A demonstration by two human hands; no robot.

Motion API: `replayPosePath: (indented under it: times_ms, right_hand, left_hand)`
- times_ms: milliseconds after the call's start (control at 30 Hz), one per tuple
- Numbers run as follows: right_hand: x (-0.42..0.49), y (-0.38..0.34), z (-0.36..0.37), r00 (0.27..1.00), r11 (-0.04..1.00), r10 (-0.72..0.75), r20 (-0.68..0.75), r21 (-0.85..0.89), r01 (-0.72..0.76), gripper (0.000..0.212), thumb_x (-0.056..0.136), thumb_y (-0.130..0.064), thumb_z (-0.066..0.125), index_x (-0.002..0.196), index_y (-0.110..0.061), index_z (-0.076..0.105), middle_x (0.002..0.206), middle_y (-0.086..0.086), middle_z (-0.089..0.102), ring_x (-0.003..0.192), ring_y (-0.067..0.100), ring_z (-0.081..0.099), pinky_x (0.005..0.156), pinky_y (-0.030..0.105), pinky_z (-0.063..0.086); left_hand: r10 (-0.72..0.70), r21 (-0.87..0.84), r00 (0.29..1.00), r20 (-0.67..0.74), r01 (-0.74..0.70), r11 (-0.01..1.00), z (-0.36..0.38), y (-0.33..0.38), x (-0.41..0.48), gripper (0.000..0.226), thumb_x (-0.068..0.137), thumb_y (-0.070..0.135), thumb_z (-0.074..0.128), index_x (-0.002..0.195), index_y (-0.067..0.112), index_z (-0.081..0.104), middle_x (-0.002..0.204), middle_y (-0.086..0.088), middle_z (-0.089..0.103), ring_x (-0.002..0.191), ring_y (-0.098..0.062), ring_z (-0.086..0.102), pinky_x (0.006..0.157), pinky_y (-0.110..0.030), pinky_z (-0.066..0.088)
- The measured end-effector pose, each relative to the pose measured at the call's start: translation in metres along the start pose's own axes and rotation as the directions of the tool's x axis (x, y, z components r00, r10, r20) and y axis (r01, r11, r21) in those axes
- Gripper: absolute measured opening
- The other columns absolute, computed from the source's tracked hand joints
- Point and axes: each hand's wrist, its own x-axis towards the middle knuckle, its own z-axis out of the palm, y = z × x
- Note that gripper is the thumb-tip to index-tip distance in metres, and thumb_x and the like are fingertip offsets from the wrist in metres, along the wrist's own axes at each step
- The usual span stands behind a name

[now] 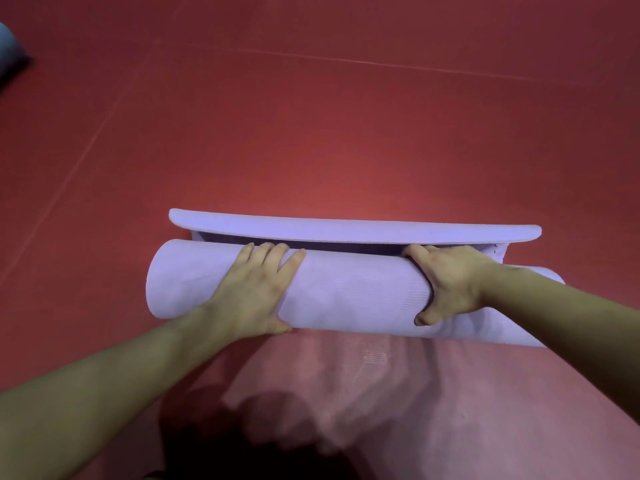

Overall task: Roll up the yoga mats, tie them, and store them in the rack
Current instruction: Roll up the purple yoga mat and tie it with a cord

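A lavender yoga mat (pixel 349 292) lies across the red floor in front of me, rolled into a thick tube. Its loose far end (pixel 346 231) stands up as a thick flap just behind the roll. My left hand (pixel 254 294) presses on the left part of the roll, with straight fingers over the top and the thumb at the near side. My right hand (pixel 450 282) grips the right part. Its fingertips are tucked into the gap between roll and flap, and its thumb curls round the near side.
The red floor (pixel 311 116) with thin seam lines stretches on all sides. A dark blue-grey object (pixel 10 53) shows at the far left edge. A paler pinkish patch and my dark shadow (pixel 221 441) lie between me and the roll.
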Motion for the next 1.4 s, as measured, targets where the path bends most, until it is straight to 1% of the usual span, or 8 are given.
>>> replayPosePath:
  times_ms: [167, 333, 467, 667, 967, 1100, 1233, 1400]
  right_hand:
    - [-0.014, 0.006, 0.021, 0.970, 0.990, 0.006, -0.243, 0.138, 0.028, 0.107, 0.053, -0.072, 0.069, 0.145, -0.030, 0.034, 0.130, -0.009, 0.050, 0.120, 0.016, 0.048, 0.101, 0.035, 0.043]
    - [-0.016, 0.008, 0.032, 0.949, 0.998, -0.055, -0.311, -0.028, 0.048, 0.120, 0.041, -0.083, 0.067, 0.137, -0.015, 0.042, 0.124, 0.000, 0.053, 0.111, 0.023, 0.052, 0.097, 0.041, 0.047]
    - [-0.013, 0.005, 0.031, 0.929, 0.997, -0.069, -0.363, -0.047, 0.055, 0.110, 0.046, -0.077, 0.065, 0.133, -0.013, 0.048, 0.118, 0.002, 0.057, 0.104, 0.027, 0.057, 0.091, 0.040, 0.051]
    - [-0.006, 0.007, 0.014, 0.981, 0.999, -0.030, -0.192, -0.046, 0.022, 0.111, 0.045, -0.080, 0.066, 0.136, -0.025, 0.037, 0.126, -0.008, 0.052, 0.116, 0.019, 0.052, 0.090, 0.037, 0.049]
    - [-0.010, 0.001, 0.010, 1.000, 0.981, -0.010, 0.023, 0.196, 0.006, 0.092, 0.048, -0.071, 0.071, 0.129, -0.044, 0.037, 0.107, -0.027, 0.056, 0.098, 0.010, 0.059, 0.086, 0.030, 0.048]
    - [-0.019, 0.003, 0.015, 0.994, 0.990, -0.011, -0.109, 0.136, 0.026, 0.092, 0.052, -0.074, 0.064, 0.134, -0.044, 0.036, 0.112, -0.028, 0.058, 0.098, 0.008, 0.061, 0.082, 0.029, 0.047]
    - [-0.030, 0.003, 0.022, 0.906, 0.992, -0.121, -0.405, -0.036, 0.117, 0.081, 0.056, -0.072, 0.060, 0.122, -0.025, 0.059, 0.103, -0.012, 0.071, 0.084, 0.014, 0.070, 0.061, 0.026, 0.050]
    - [-0.030, 0.001, 0.036, 0.892, 0.981, -0.192, -0.410, -0.088, 0.171, 0.096, 0.056, -0.080, 0.067, 0.123, -0.012, 0.059, 0.119, 0.001, 0.064, 0.103, 0.024, 0.063, 0.071, 0.039, 0.058]
  left_hand:
    - [-0.013, -0.096, 1.000, 0.014, 0.014, 0.995, -0.007, -0.012, 0.013, 0.112, 0.044, 0.075, 0.054, 0.136, 0.011, 0.050, 0.111, -0.008, 0.058, 0.097, -0.029, 0.058, 0.085, -0.042, 0.048]
    - [-0.015, -0.103, 0.999, 0.049, 0.020, 0.994, -0.009, -0.016, 0.020, 0.114, 0.043, 0.076, 0.060, 0.141, 0.021, 0.040, 0.116, 0.001, 0.052, 0.103, -0.022, 0.054, 0.090, -0.038, 0.045]
    - [0.001, -0.107, 1.000, 0.021, 0.002, 0.994, -0.009, -0.016, 0.019, 0.115, 0.045, 0.076, 0.060, 0.142, 0.016, 0.041, 0.119, -0.002, 0.052, 0.106, -0.025, 0.053, 0.093, -0.039, 0.043]
    - [-0.002, 0.042, 0.999, -0.051, 0.004, 0.999, 0.005, -0.005, 0.005, 0.130, 0.041, 0.076, 0.073, 0.146, 0.009, 0.040, 0.136, -0.020, 0.050, 0.123, -0.040, 0.049, 0.104, -0.057, 0.038]
    - [0.070, -0.105, 0.995, 0.066, -0.062, 0.992, -0.005, -0.018, 0.009, 0.116, 0.045, 0.073, 0.064, 0.145, 0.020, 0.040, 0.124, 0.002, 0.053, 0.111, -0.020, 0.055, 0.095, -0.036, 0.043]
    - [0.083, -0.158, 0.991, 0.105, -0.065, 0.985, -0.010, -0.024, 0.020, 0.115, 0.047, 0.074, 0.070, 0.146, 0.026, 0.035, 0.128, 0.005, 0.051, 0.116, -0.017, 0.051, 0.096, -0.032, 0.040]
    - [0.072, -0.232, 0.991, 0.115, -0.044, 0.972, -0.010, -0.030, 0.025, 0.115, 0.051, 0.074, 0.071, 0.149, 0.028, 0.032, 0.137, 0.007, 0.048, 0.124, -0.017, 0.046, 0.105, -0.032, 0.035]
    - [0.068, -0.251, 0.997, -0.021, -0.071, 0.965, 0.000, -0.029, 0.006, 0.108, 0.054, 0.075, 0.069, 0.145, 0.022, 0.044, 0.133, 0.002, 0.046, 0.119, -0.019, 0.045, 0.101, -0.032, 0.038]
